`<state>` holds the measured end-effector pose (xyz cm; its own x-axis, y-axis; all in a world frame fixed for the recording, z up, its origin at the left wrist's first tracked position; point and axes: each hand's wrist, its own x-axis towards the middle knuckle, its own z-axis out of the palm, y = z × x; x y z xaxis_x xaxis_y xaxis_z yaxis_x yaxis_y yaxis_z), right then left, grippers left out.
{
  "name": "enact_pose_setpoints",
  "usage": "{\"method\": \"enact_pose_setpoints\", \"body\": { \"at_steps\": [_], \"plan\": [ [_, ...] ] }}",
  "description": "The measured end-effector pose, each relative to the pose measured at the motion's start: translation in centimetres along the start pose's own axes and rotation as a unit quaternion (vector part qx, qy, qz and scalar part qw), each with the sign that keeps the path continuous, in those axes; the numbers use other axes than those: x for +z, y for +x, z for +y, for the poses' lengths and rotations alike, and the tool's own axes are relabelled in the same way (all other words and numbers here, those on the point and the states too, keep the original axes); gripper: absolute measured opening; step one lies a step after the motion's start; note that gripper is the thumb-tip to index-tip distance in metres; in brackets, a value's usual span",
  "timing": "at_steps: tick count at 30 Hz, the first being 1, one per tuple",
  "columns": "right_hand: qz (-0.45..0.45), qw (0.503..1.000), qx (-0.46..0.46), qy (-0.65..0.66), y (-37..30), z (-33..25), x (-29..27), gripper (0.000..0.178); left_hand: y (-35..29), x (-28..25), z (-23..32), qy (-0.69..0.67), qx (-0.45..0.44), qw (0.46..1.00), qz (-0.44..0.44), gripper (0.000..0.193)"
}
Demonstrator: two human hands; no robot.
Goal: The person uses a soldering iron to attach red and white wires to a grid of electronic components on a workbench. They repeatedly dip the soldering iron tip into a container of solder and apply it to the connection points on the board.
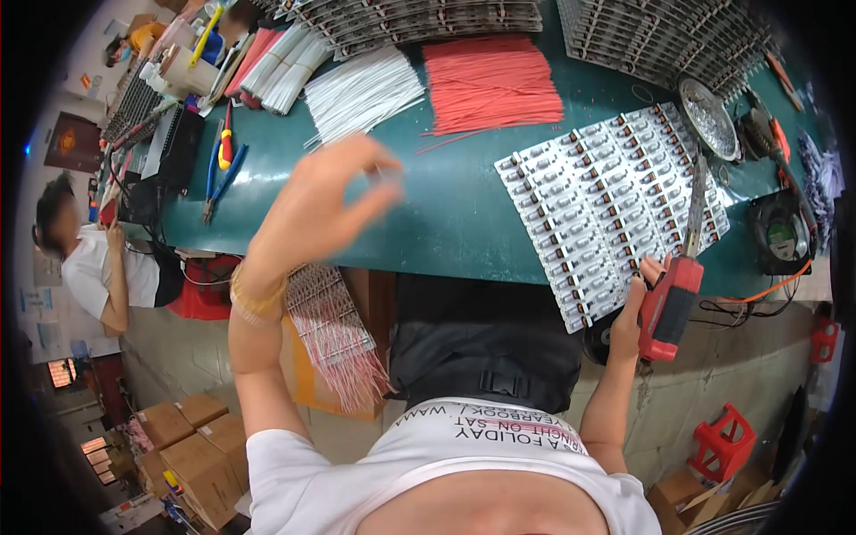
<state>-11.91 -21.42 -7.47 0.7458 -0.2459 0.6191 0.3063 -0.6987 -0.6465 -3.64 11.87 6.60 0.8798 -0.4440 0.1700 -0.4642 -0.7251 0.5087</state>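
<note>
My left hand (334,192) is raised over the near part of the green table, its thumb and fingers curved apart. The fingertips are smeared by motion, and nothing shows clearly between them. At the table's front edge, my right hand (635,308) is closed around the red and black handle of a tool (670,308) with a long, narrow metal front. That metal part points away over a white panel (615,205) of small parts in rows. Beyond my left hand lie a bundle of white wires (366,94) and a bundle of red wires (490,85).
Stacked panels (664,40) line the back. A round metal dish (710,120) and a small black fan (777,232) sit at right. Pliers (214,178) lie left. Below the table, a wired panel (330,325) rests on a carton. Another person (98,259) sits at left.
</note>
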Motion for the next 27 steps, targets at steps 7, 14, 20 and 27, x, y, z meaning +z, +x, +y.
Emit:
{"method": "enact_pose_setpoints", "body": {
  "at_steps": [7,14,20,27],
  "plan": [
    [0.053,0.998,0.031,-0.012,0.2,-0.2,0.2,0.007,4.7,3.9,-10.4,0.259,0.022,0.956,0.136,0.02],
    [0.036,0.995,0.044,-0.079,0.6,-0.1,-0.5,0.011,7.1,3.1,-11.7,0.316,0.027,0.947,0.041,0.01],
    [0.026,0.998,0.038,-0.043,0.7,-0.5,-0.6,0.011,6.5,2.0,-11.8,0.26,0.052,0.954,0.141,0.005],
    [0.044,0.995,0.07,0.06,2.3,-1.9,-2.1,0.025,6.3,0.6,-8.4,0.295,0.079,0.941,0.148,0.004]
  ]
}}
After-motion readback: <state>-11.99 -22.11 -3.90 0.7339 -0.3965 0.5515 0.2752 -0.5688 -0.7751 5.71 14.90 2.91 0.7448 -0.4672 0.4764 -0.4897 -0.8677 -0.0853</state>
